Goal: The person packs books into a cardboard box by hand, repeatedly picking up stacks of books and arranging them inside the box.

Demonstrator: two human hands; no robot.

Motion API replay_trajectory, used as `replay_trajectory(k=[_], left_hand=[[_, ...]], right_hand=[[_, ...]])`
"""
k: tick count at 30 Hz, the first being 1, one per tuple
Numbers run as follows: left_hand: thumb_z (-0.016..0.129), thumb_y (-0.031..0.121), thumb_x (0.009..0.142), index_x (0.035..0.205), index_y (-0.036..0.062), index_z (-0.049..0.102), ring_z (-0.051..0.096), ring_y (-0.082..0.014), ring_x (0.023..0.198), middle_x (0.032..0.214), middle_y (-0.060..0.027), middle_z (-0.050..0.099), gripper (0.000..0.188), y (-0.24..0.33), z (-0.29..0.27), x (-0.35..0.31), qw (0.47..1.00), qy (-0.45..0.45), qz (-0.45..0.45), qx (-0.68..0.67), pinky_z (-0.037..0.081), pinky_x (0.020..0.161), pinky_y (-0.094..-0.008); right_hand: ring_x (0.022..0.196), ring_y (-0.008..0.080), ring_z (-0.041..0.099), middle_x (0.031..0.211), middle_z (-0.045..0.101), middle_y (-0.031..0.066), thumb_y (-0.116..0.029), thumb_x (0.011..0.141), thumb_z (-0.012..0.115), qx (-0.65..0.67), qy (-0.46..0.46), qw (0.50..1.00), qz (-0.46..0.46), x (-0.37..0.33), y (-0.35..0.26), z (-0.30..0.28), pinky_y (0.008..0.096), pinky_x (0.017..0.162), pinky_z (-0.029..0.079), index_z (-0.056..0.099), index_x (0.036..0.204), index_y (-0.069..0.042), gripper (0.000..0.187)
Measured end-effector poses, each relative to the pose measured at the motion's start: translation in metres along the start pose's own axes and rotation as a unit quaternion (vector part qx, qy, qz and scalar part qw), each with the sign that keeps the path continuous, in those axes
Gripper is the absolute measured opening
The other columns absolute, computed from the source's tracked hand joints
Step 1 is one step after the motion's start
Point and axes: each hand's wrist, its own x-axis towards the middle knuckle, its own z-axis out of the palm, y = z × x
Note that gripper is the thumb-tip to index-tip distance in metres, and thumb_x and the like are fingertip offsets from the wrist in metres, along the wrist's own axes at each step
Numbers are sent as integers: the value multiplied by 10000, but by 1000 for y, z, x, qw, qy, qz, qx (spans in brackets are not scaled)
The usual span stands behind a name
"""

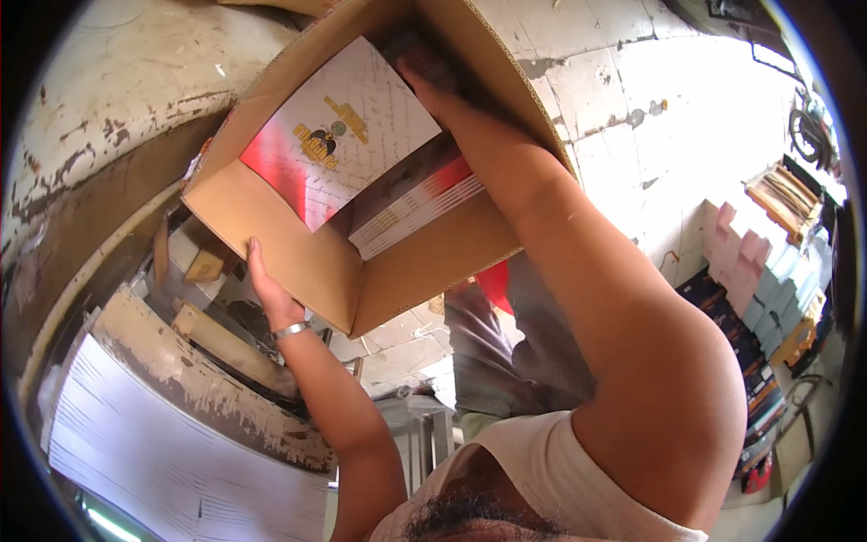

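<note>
An open cardboard box (pixel 280 203) is tilted in front of me. My left hand (pixel 268 287) grips its near-left wall, thumb over the rim, with a metal bracelet at the wrist. Inside lie printed books or booklets: a stack with a white and red cover (pixel 357 135) bearing a gold emblem, and beside it a row of dark and red ones (pixel 420 203) with pale edges showing. Deep in the box's far corner is my right hand (pixel 429 86), next to the white-covered stack. Shadow hides most of its fingers, so what they hold cannot be made out.
On the left a worn, paint-chipped surface (pixel 117 99) curves past the box. Large stacks of white paper (pixel 172 443) stand at the lower left. Stacks of pink and pale blue sheets (pixel 759 271) are piled at the right, beside the tiled floor (pixel 623 117).
</note>
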Motion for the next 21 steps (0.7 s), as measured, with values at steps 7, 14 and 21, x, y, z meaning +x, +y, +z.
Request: replay_trajectory(k=[7,14,21], left_hand=[[473,592,1013,1496,26,412,538,-268,1289,1441,-117,526,748,3,1,-20,997,-7,42,-57,447,1054,-401],[444,545,1034,1543,21,366,368,-270,1456,1580,-155,392,735,-18,8,-82,986,58,151,39,260,1190,-391],[512,86,972,1512,-57,349,286,-321,1514,1595,-204,351,582,-63,0,-165,915,109,370,118,175,1241,-488]], right_hand=[[1474,304,363,1626,346,168,-740,953,445,-77,29,997,3,-35,-34,-16,398,1129,379,317,1596,-141,888],[1400,359,451,1545,442,214,-542,1024,465,-260,40,958,-113,-52,-31,-39,468,1082,437,371,1550,-71,712],[880,294,697,1185,652,199,-226,934,664,-344,-4,939,7,-110,-53,-32,393,841,537,526,1341,33,502]])
